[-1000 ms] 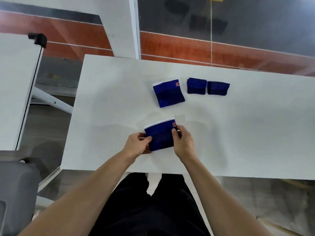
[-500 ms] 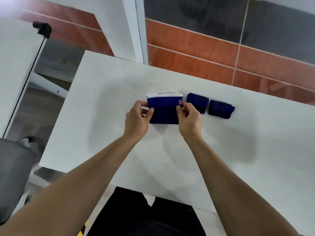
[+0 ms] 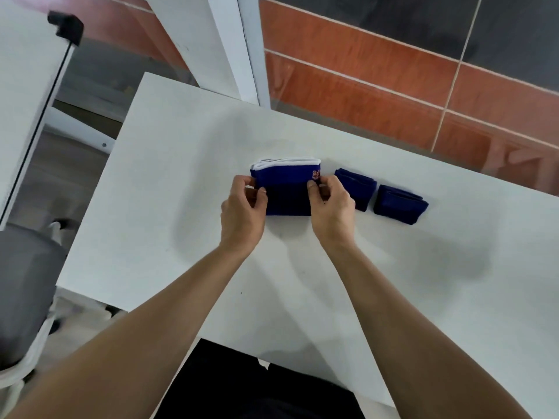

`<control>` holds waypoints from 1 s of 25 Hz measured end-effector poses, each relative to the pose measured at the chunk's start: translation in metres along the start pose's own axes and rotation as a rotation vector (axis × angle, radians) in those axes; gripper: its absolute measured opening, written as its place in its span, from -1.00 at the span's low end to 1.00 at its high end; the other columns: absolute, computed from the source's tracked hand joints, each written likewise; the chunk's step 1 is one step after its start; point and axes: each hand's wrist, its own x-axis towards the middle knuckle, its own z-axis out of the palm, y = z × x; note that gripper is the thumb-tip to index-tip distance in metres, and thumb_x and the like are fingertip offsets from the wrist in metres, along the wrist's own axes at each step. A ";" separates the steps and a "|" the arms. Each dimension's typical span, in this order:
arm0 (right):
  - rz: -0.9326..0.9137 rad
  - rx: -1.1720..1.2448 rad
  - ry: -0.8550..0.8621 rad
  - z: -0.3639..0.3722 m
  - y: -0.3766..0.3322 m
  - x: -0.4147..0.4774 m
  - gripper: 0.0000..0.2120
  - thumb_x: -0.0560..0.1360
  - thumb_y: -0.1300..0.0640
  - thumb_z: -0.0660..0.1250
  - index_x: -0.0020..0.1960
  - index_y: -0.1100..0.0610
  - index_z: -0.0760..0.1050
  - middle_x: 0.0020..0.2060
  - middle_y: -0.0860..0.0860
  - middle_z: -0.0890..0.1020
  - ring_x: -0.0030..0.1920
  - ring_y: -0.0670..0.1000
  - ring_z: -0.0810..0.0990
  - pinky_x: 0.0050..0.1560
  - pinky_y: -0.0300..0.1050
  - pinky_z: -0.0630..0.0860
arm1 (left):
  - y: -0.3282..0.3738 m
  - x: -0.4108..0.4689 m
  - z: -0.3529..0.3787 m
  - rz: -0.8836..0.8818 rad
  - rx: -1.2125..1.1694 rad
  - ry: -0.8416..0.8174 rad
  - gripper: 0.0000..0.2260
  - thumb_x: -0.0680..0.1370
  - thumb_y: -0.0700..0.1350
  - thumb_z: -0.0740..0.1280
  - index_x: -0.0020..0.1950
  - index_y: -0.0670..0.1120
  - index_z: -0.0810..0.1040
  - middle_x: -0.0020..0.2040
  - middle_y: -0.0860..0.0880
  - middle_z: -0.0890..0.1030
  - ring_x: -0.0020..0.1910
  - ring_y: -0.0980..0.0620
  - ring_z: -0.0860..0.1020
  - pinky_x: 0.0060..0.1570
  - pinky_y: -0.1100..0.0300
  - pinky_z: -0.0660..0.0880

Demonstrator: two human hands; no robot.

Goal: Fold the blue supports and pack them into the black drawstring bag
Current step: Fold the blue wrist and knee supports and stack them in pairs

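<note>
A stack of two large blue supports (image 3: 287,189) with white top edges lies on the white table (image 3: 181,237). My left hand (image 3: 242,211) pinches its left side and my right hand (image 3: 331,208) pinches its right side. To the right lie two small folded blue supports: one (image 3: 358,189) beside my right hand, the other (image 3: 399,204) further right. No black drawstring bag is in view.
A grey chair (image 3: 27,282) stands at the left of the table. Another white table (image 3: 24,86) with a black clamp (image 3: 66,25) is at far left. A white pillar (image 3: 211,40) and tiled floor lie beyond the table's far edge.
Both hands carried the near blue support away from me and set it on top of the other large support. The camera tilted with the reach.
</note>
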 end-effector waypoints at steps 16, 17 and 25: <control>-0.160 -0.343 0.064 0.017 0.000 0.011 -0.71 0.59 -0.05 0.36 0.14 0.09 0.37 -0.07 -0.02 0.66 -0.13 0.13 0.65 -0.20 -0.01 0.50 | -0.019 0.018 0.028 0.633 0.828 -0.140 -0.33 0.59 -0.25 0.27 0.64 -0.05 0.07 0.66 -0.10 0.06 0.62 -0.24 0.00 0.58 -0.11 0.02; -0.172 -0.373 0.067 0.017 0.000 0.012 -0.70 0.59 -0.06 0.35 0.15 0.10 0.36 -0.06 -0.01 0.65 -0.14 0.14 0.65 -0.23 -0.02 0.46 | -0.021 0.018 0.030 0.600 0.845 -0.153 -0.30 0.58 -0.26 0.26 0.65 -0.04 0.01 0.67 -0.09 0.00 0.63 -0.23 -0.06 0.59 -0.11 -0.02; -0.369 -0.332 0.205 -0.026 0.025 0.017 -0.78 0.60 0.09 0.22 0.19 0.13 0.48 -0.03 0.05 0.60 -0.04 0.13 0.53 0.02 0.03 0.41 | 0.013 0.015 0.039 0.577 0.804 -0.029 -0.47 0.53 -0.24 0.30 0.51 -0.11 0.32 0.54 -0.16 0.31 0.51 -0.28 0.25 0.53 -0.12 0.15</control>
